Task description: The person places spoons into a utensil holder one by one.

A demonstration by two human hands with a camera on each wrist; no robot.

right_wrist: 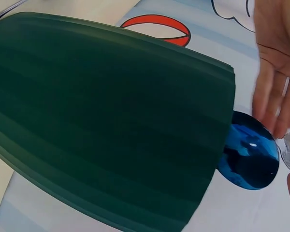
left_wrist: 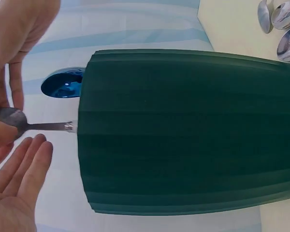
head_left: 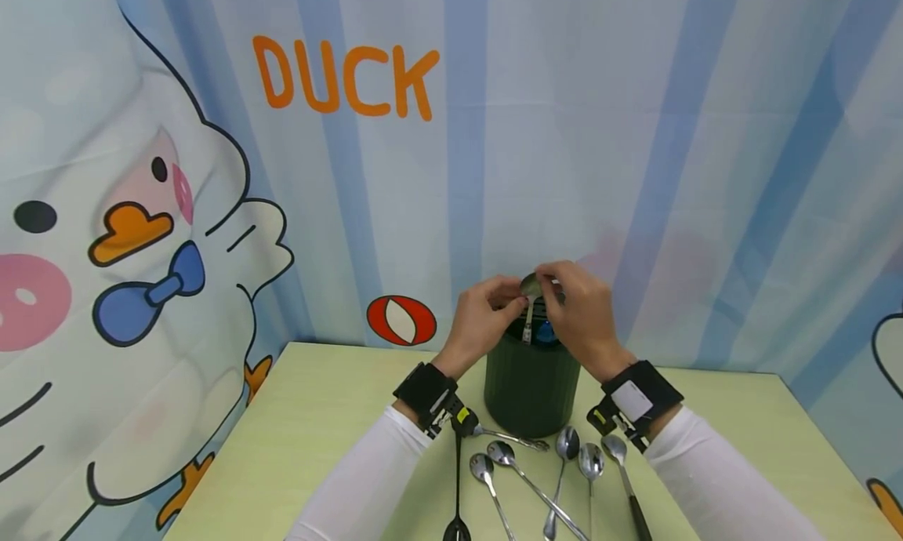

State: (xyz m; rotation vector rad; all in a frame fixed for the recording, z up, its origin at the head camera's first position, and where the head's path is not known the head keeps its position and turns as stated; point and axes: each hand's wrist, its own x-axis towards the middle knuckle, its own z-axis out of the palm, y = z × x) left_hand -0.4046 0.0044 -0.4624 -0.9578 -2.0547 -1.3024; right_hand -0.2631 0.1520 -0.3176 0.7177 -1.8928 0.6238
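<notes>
A metal spoon [head_left: 531,285] hangs bowl up, its handle pointing down into the mouth of a dark green ribbed container [head_left: 532,388]. My left hand [head_left: 485,315] pinches the bowl's left edge. At the bowl's upper right, my right hand [head_left: 580,310] pinches it with thumb and fingertips. In the left wrist view the handle's lower end [left_wrist: 70,126] meets the container's rim and the rest is hidden inside. A shiny blue spoon [right_wrist: 250,151] stands in the container, its bowl sticking out above the rim on the right hand's side.
Several metal spoons [head_left: 591,461] lie on the pale yellow table in front of the container. One has a dark handle [head_left: 638,517]. A black utensil [head_left: 457,529] lies at their left. Behind the table hangs a blue striped curtain [head_left: 550,133] with a printed duck.
</notes>
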